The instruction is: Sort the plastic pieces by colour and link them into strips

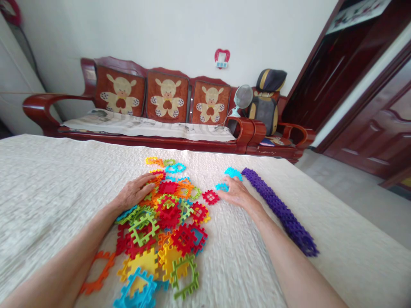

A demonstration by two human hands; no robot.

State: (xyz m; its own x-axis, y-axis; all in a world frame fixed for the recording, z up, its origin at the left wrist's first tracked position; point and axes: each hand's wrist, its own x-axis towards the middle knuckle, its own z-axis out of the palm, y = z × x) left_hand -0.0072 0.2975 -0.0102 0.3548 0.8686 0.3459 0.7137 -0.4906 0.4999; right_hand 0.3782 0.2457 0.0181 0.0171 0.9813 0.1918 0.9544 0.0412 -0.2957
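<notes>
Nearest the edge there's a blue frame tile [136,297] and a green tile with a D-shaped opening [174,276], with yellow tiles [146,263] just behind them. An orange frame tile [105,270] lies off to the left, beside the left forearm. These are plastic interlocking tiles, and the main heap [168,218] runs up the middle of a cream quilted tablecloth [64,179], loads of red and green piled over each other.

Left hand [136,191] is at the heap's far left side, fingers stretched forward over the tiles, slightly bent; can't tell if they're pinching anything. Right hand [236,192] sits well apart from it, fingers loosely spread, thumb out toward a red window tile [211,197]. 2 light blue pieces [233,172] are right by its fingertips, but I can't tell if they're touching. Just right of that hand, a long purple strip [279,209] lies slanted.

Past the table: a red-brown wooden sofa [48,105] with 3 bear cushions [168,95], a small fan [243,97], a chair with a black-and-tan seat pad [263,113], and a heart-shaped frame [222,52] on the wall.
</notes>
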